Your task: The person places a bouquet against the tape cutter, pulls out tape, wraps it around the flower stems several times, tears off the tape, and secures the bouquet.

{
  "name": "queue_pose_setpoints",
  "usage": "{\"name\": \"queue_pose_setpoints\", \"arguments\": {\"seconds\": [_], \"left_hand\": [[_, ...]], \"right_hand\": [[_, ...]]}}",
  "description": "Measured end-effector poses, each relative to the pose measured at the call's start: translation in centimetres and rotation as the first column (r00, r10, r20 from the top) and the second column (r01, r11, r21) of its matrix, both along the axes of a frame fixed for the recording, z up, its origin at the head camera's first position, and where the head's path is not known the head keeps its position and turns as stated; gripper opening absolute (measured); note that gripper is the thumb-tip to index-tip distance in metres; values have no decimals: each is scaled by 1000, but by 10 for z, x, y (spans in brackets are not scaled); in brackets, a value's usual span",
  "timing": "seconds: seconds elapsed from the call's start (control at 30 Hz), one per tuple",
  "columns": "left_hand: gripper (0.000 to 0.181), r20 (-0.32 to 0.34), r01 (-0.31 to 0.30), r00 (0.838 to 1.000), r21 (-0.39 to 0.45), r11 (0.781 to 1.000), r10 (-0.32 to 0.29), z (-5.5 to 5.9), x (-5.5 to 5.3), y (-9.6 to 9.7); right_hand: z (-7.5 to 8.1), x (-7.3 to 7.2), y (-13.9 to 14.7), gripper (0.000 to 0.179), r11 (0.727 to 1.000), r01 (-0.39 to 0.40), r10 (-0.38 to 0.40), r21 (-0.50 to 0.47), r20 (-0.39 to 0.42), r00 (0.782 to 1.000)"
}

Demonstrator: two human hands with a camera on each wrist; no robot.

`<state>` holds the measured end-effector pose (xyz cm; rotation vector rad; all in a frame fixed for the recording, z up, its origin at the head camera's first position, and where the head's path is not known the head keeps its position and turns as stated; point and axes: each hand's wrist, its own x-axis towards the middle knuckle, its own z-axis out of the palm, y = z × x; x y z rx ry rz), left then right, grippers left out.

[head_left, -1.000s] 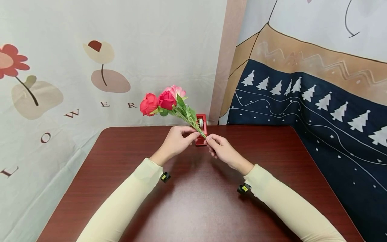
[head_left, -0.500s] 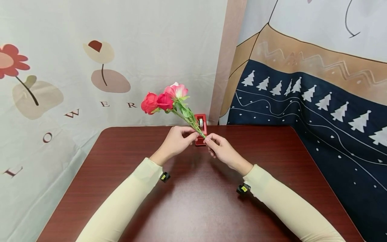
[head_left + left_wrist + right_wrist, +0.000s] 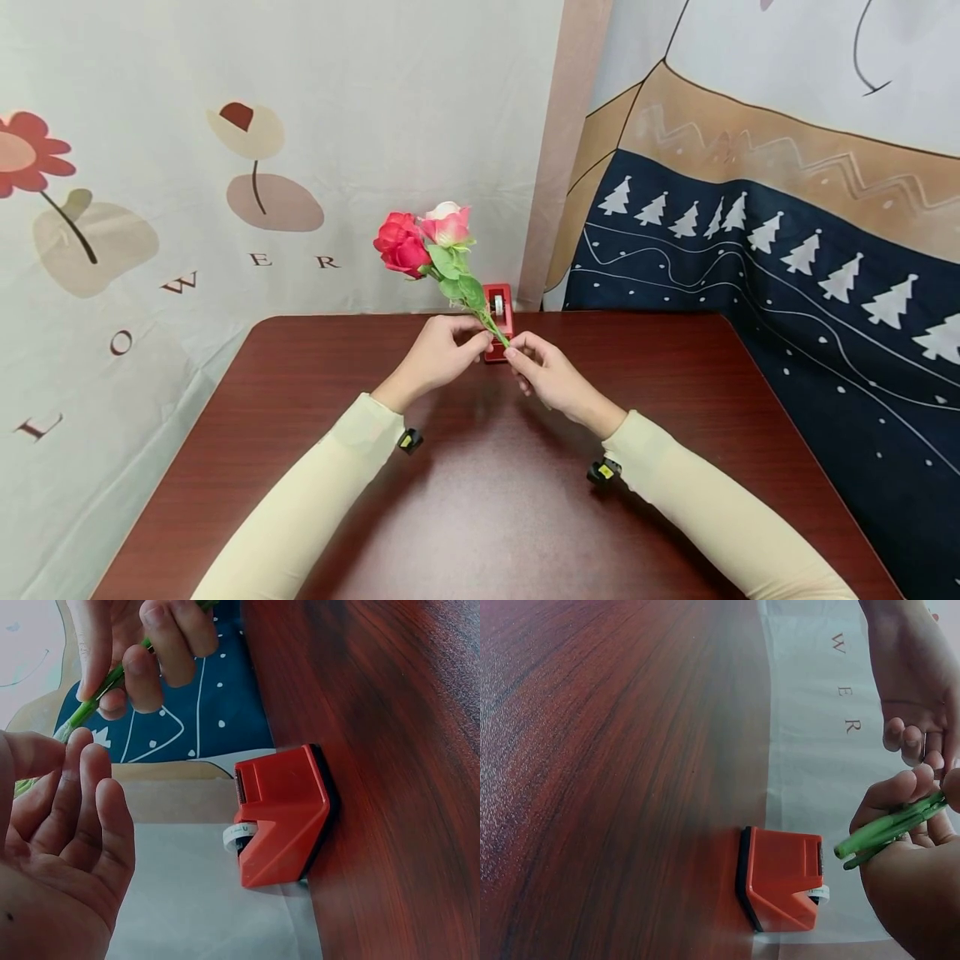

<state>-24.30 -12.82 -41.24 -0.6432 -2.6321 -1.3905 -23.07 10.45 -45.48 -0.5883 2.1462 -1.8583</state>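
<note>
A bunch of artificial flowers, red and pink-white with green leaves, is held in the air, tilted up to the left. My left hand pinches the stems between thumb and index finger, its other fingers loosely bent in the left wrist view. Lower down, the right hand grips the stem ends; green stem tips poke out of it in the right wrist view. Beyond the hands, a red tape dispenser with a small tape roll stands near the far table edge, partly hidden by stems and fingers in the head view.
The dark reddish-brown table has a glossy top. Behind it hangs a pale cloth printed with flowers and letters. A navy cloth with white trees hangs on the right. Each wrist wears a small black camera.
The blooms have turned and shifted slightly rightward, with the pink-white one now showing more and one red bloom hidden behind another. Both hands keep nearly the same place on the stems.
</note>
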Motion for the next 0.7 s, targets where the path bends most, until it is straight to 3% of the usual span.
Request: {"name": "queue_pose_setpoints", "arguments": {"seconds": [0.33, 0.7], "left_hand": [[18, -24, 34, 999, -36, 999, -35, -3, 0, 1], [18, 6, 41, 999, -25, 999, -41, -5, 1, 4]], "right_hand": [[4, 0, -1, 31, 1000, -16, 16, -6, 16, 1000], [12, -1, 4, 25, 979, 32, -13, 202, -96, 995]]}}
